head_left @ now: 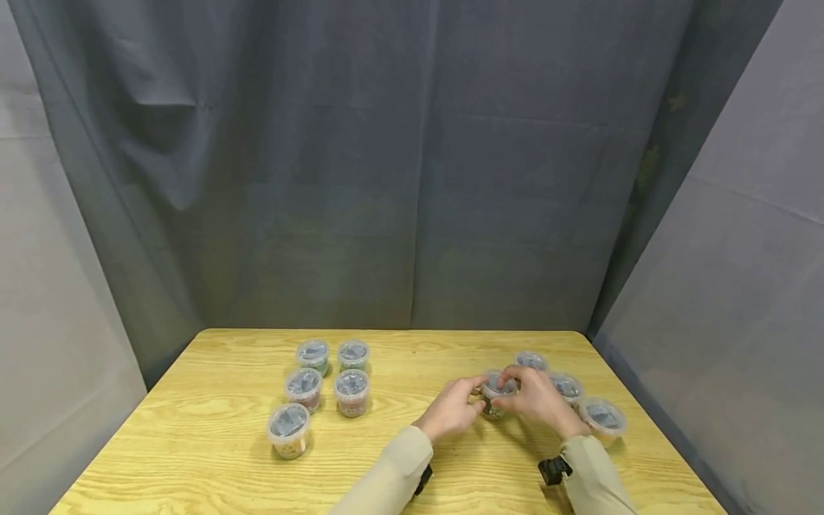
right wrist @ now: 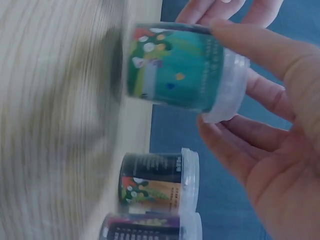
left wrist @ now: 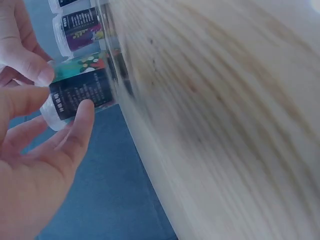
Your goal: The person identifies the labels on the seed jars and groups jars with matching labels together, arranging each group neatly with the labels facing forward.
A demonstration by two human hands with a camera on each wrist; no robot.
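Note:
Both hands meet at a small lidded plastic tub point(head_left: 492, 409) on the right half of the table. Its label is teal with a flower print point(right wrist: 175, 70) on one side and dark with pale writing point(left wrist: 75, 95) on another. My left hand point(head_left: 453, 409) holds it from the left, thumb against the dark label. From the right, my right hand point(head_left: 537, 402) grips it around the whitish lid point(right wrist: 232, 87), finger and thumb on opposite sides. The tub's base is close over the wood.
Three similar tubs stand right of the hands: a back one point(head_left: 531, 360), a middle one point(head_left: 568, 388) and a front one point(head_left: 604, 418). Several more stand at left in two rows, the nearest tub point(head_left: 289, 430) in front. Dark curtain point(head_left: 412, 179) hangs behind the wooden table point(head_left: 212, 400).

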